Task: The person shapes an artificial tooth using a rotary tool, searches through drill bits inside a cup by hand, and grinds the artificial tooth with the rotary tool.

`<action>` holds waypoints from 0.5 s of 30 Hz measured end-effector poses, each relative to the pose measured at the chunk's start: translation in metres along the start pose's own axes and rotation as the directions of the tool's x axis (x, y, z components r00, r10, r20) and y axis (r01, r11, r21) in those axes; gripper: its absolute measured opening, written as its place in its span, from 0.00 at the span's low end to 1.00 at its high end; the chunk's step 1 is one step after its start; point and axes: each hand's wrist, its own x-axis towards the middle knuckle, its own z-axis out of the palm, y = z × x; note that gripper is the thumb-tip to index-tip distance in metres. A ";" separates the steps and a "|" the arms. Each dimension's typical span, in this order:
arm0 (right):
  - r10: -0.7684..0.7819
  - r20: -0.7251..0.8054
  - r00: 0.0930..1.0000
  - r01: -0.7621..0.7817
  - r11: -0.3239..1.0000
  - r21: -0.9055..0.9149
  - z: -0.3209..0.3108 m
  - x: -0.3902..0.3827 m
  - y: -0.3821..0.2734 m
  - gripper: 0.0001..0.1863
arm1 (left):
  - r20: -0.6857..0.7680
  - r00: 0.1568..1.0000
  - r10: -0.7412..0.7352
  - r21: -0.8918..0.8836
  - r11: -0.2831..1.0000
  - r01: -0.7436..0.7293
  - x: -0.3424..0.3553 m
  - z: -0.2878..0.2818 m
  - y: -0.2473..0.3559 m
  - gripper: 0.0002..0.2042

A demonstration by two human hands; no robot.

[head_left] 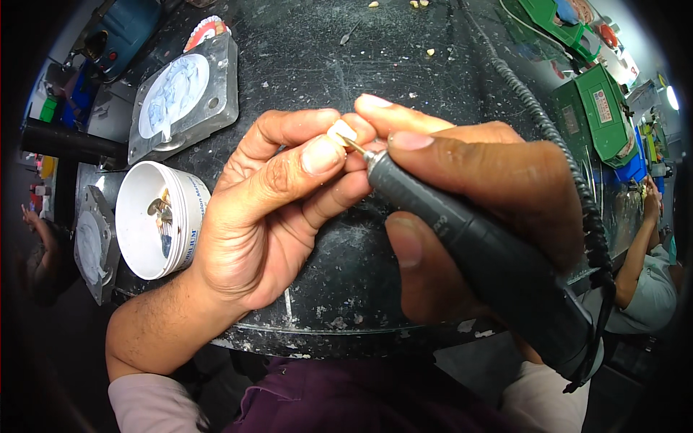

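Observation:
Between the thumb and fingertips of my left hand (253, 202) is a small whitish tooth-shaped piece (342, 132). My right hand (498, 162) wraps round a dark rotary handpiece (462, 234), slanted with its nose up and to the left. The thin bur (354, 144) at its tip reaches the tooth piece and seems to touch it. Both hands meet above the black table (346, 289), their fingertips close together. My left fingers partly cover the piece, so its full shape is hidden.
Left of my hands are a white tub (191, 224) holding small tools and a metal flask (225, 79) with plaster; another flask (90, 238) stands beyond. A coiled cord (538, 108) runs down the right, near green boxes (588, 115). A co-worker's arm (639, 231) shows at far right.

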 end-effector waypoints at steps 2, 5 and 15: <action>-0.030 -0.003 1.000 0.030 0.999 0.027 0.006 0.001 -0.002 0.16 | -0.002 1.000 0.000 0.001 1.000 0.000 0.000 -0.001 0.000 0.12; 0.265 -0.233 0.936 -0.241 0.962 0.125 0.014 0.000 -0.011 0.16 | 0.002 1.000 0.006 0.001 1.000 -0.006 -0.001 -0.002 0.001 0.12; 0.058 0.050 0.997 -0.061 0.997 0.044 -0.004 0.000 -0.001 0.15 | -0.025 1.000 0.012 0.015 1.000 -0.012 -0.001 0.000 0.000 0.11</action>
